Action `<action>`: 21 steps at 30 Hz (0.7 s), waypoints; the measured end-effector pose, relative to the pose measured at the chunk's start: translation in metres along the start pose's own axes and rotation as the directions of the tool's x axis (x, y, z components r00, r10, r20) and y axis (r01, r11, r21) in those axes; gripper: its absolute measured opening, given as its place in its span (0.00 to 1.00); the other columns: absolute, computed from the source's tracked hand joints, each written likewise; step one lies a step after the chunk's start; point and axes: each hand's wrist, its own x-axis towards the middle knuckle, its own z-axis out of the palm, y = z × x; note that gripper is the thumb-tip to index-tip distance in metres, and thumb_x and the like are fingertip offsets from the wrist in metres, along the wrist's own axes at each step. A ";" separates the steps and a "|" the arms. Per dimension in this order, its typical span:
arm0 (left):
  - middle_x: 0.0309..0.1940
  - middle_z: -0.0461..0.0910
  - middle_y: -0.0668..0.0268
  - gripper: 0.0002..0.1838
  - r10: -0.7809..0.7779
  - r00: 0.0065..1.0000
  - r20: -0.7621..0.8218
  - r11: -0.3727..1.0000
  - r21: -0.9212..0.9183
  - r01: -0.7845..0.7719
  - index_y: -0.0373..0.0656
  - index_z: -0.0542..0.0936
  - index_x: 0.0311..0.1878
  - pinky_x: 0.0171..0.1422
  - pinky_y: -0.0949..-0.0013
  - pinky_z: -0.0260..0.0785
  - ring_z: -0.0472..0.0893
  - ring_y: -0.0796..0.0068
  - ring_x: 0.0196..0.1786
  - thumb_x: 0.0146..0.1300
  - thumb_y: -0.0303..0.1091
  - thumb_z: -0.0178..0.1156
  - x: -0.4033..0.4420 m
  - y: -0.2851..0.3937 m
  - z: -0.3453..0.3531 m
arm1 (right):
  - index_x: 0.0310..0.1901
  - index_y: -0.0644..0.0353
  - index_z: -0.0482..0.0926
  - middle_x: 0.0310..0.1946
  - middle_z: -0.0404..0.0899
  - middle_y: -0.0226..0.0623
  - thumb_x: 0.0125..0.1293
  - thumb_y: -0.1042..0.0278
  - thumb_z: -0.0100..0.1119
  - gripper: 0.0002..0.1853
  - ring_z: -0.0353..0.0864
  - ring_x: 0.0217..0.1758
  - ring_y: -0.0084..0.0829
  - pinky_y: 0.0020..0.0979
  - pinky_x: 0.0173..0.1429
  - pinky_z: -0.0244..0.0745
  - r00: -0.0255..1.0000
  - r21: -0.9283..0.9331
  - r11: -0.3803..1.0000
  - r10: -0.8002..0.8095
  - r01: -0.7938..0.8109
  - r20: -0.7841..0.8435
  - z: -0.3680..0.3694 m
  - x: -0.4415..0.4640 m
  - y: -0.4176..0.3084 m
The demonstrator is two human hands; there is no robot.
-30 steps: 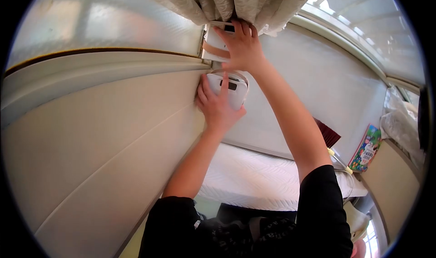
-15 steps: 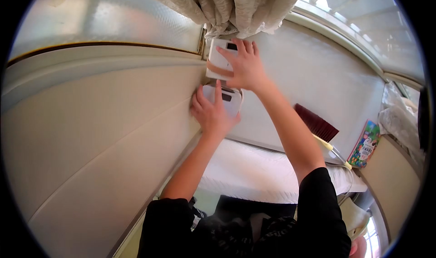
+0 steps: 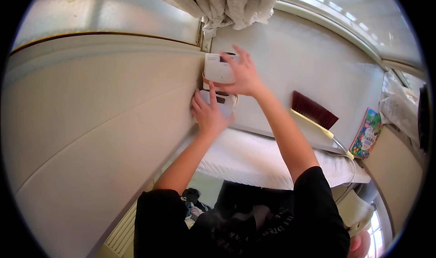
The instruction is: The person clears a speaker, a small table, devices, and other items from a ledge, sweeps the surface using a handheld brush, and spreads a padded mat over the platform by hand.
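Observation:
Two white box-like devices stand one behind the other against the wall on the sill. My left hand point(image 3: 208, 114) spans the nearer white box point(image 3: 223, 107), fingers at its left side and thumb at its right, while the index finger stretches up toward the farther box. A dark rectangle shows on the nearer box's top. Over the farther white box point(image 3: 217, 68), which has a brownish band along its near edge, my right hand point(image 3: 245, 75) is spread at the right side, fingers apart. Whether its fingertips touch the box is hard to see.
A dark-red bristled brush point(image 3: 314, 109) with a pale yellow handle lies on the grey sill point(image 3: 281, 54). Right of it are a colourful booklet point(image 3: 367, 133) and clear plastic point(image 3: 399, 103). A lace curtain point(image 3: 231, 4) hangs at the back. White quilted padding point(image 3: 245, 160) runs along the front.
The farther box has come down against the nearer one and sits straighter. My right hand's fingers have spread away from its top. My left hand stays on the nearer box.

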 end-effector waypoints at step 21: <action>0.75 0.52 0.39 0.79 -0.129 0.987 0.098 0.988 0.097 0.120 0.62 0.36 0.86 0.75 0.38 0.55 0.57 0.39 0.74 0.38 0.59 0.83 0.004 0.007 0.001 | 0.75 0.48 0.67 0.75 0.57 0.59 0.69 0.50 0.64 0.35 0.67 0.74 0.58 0.49 0.74 0.69 0.944 0.472 0.820 0.312 -0.324 0.105 0.028 -0.016 0.020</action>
